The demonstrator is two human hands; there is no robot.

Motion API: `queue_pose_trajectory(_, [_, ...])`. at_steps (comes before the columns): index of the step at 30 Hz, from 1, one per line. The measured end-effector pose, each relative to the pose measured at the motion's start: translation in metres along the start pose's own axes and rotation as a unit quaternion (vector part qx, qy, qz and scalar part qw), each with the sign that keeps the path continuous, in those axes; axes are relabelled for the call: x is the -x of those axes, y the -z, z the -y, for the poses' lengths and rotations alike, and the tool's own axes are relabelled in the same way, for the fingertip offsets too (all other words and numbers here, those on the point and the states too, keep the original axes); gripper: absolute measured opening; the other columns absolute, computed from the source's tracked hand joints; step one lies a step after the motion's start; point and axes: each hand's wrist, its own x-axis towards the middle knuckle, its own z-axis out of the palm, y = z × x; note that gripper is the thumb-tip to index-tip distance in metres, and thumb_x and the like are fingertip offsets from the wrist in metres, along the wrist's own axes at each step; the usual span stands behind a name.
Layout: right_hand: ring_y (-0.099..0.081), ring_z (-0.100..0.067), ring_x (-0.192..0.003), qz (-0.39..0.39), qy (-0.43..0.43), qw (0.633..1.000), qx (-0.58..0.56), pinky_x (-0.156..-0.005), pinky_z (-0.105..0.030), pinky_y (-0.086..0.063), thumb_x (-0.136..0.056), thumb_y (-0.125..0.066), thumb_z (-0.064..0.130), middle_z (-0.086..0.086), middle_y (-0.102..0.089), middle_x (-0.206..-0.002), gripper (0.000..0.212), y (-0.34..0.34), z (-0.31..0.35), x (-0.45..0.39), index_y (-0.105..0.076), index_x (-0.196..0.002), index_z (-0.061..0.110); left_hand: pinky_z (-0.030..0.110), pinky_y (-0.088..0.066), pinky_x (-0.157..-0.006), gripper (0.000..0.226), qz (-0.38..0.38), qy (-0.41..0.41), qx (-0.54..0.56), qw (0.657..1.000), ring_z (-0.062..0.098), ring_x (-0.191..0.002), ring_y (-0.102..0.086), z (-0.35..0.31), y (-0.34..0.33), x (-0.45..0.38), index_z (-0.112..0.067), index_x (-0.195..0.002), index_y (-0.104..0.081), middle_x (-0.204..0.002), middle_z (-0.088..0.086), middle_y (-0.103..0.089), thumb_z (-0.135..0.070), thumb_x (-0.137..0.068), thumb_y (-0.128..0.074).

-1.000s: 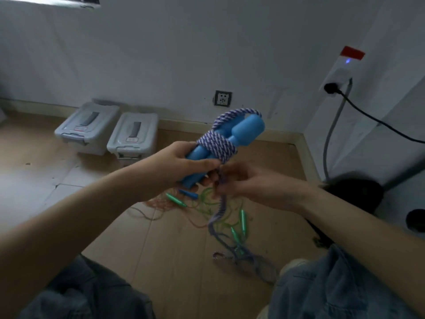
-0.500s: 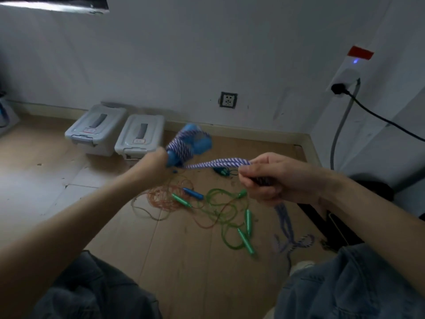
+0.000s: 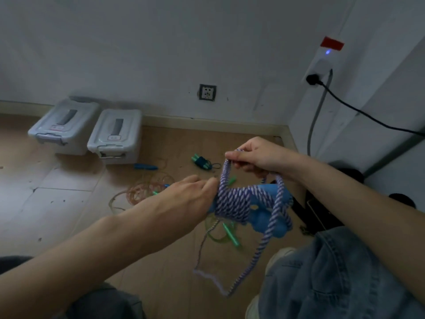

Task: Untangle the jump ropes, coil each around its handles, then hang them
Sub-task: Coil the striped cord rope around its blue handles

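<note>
Hands: left grip (image 3: 184, 201) clamps two blue handles (image 3: 264, 217); right grip (image 3: 257, 157) pinches one striped rope (image 3: 232, 199).

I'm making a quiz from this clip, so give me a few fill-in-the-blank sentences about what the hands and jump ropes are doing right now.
1. The striped rope is coiled around two ____ handles.
2. The right hand pinches a ____ of that rope.
3. Two lidded ____ sit by the wall.
4. The orange rope lies on the ____.

Missing words: blue; loop; boxes; floor
</note>
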Motion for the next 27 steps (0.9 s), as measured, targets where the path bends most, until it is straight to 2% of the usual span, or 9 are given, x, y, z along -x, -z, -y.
queue_pose_trajectory(2, [-0.039, -0.003, -0.033, 0.005, -0.007, 0.999, 0.034, -0.036, -0.015, -0.032, -0.086, -0.062, 0.033, 0.008, -0.051, -0.039, 0.035, 0.006, -0.004, 0.000, -0.061, -0.056, 0.014, 0.017, -0.039, -0.070, 0.043, -0.006, 0.092, 0.106, 0.990, 0.011, -0.075, -0.057, 0.001, 0.010, -0.002, -0.025, -0.107, -0.029, -0.094, -0.003, -0.061, -0.024, -0.083, -0.064])
queue_pose_trajectory(5, [-0.047, -0.004, -0.042, 0.062, -0.043, 0.989, 0.124, -0.045, -0.017, -0.038, -0.069, -0.065, 0.052, 0.008, -0.058, -0.048, 0.036, 0.010, -0.002, 0.003, -0.068, -0.054, 0.019, 0.022, -0.045, -0.079, 0.059, -0.020, 0.052, 0.135, 0.989, 0.013, -0.095, -0.058, 0.011, 0.016, -0.003, -0.028, -0.135, -0.024, -0.111, -0.002, -0.060, -0.025, -0.087, -0.058])
queue_pose_trajectory(8, [-0.035, -0.009, -0.040, 0.053, -0.040, 0.987, 0.148, -0.042, -0.020, -0.031, -0.058, -0.066, 0.060, 0.005, -0.045, -0.045, 0.042, 0.017, -0.005, 0.005, -0.064, -0.053, 0.018, 0.018, -0.034, -0.093, 0.057, 0.013, -0.001, 0.049, 0.999, 0.009, -0.112, -0.045, 0.034, 0.023, 0.000, -0.029, -0.138, -0.032, -0.126, -0.006, -0.052, -0.027, -0.087, -0.057])
queue_pose_trajectory(13, [-0.035, -0.007, -0.037, -0.040, -0.006, 0.982, 0.186, -0.040, -0.020, -0.030, -0.068, -0.069, 0.055, 0.009, -0.044, -0.042, 0.043, 0.021, -0.005, 0.003, -0.059, -0.049, 0.019, 0.029, -0.042, -0.095, 0.086, 0.084, -0.106, -0.138, 0.981, 0.014, -0.111, -0.043, 0.044, 0.009, 0.007, -0.042, -0.139, 0.008, -0.132, -0.009, -0.047, -0.014, -0.087, -0.055])
queue_pose_trajectory(17, [-0.037, -0.003, -0.038, -0.068, 0.017, 0.970, 0.235, -0.046, -0.021, -0.031, -0.072, -0.069, 0.050, 0.009, -0.044, -0.042, 0.042, 0.016, -0.010, -0.004, -0.053, -0.047, 0.021, 0.021, -0.048, -0.077, 0.066, 0.011, -0.124, -0.046, 0.991, 0.011, -0.095, -0.058, 0.029, 0.003, 0.003, -0.030, -0.133, -0.027, -0.114, -0.004, -0.062, -0.021, -0.081, -0.066])
queue_pose_trajectory(20, [-0.050, 0.001, -0.042, -0.032, 0.020, 0.992, 0.120, -0.049, -0.017, -0.041, -0.079, -0.071, 0.022, 0.004, -0.057, -0.046, 0.031, 0.014, -0.007, 0.006, -0.052, -0.055, 0.017, 0.005, -0.044, -0.070, 0.047, -0.040, 0.015, 0.128, 0.991, -0.007, -0.076, -0.055, 0.034, 0.023, 0.000, -0.025, -0.123, -0.046, -0.097, -0.013, -0.062, -0.026, -0.081, -0.064])
queue_pose_trajectory(22, [-0.064, 0.007, -0.068, 0.026, 0.022, 0.999, -0.014, -0.052, -0.003, -0.043, -0.063, -0.082, 0.028, 0.003, -0.069, -0.065, 0.031, 0.010, -0.007, 0.016, -0.057, -0.074, 0.015, 0.001, -0.045, -0.064, 0.038, -0.076, 0.093, 0.213, 0.970, -0.011, -0.070, -0.058, 0.041, 0.036, -0.003, -0.031, -0.111, -0.049, -0.086, -0.021, -0.056, -0.026, -0.076, -0.065])
queue_pose_trajectory(24, [-0.055, 0.005, -0.109, 0.098, 0.030, 0.994, 0.024, -0.072, -0.001, -0.044, -0.077, -0.071, 0.026, 0.006, -0.061, -0.119, 0.040, 0.003, -0.011, 0.017, -0.055, -0.113, 0.023, 0.005, -0.048, -0.062, 0.035, -0.107, 0.175, 0.329, 0.922, -0.008, -0.073, -0.062, 0.048, 0.044, -0.004, -0.034, -0.100, -0.053, -0.085, -0.015, -0.061, -0.015, -0.074, -0.068])
queue_pose_trajectory(27, [-0.043, 0.002, -0.125, 0.132, 0.066, 0.988, -0.043, -0.092, -0.013, -0.044, -0.087, -0.060, 0.004, 0.008, -0.045, -0.140, 0.053, -0.023, -0.013, 0.014, -0.043, -0.133, 0.023, 0.019, -0.055, -0.062, 0.030, -0.076, 0.272, 0.559, 0.780, 0.009, -0.072, -0.068, 0.049, 0.044, -0.001, -0.022, -0.099, -0.063, -0.083, 0.000, -0.069, -0.012, -0.071, -0.067])
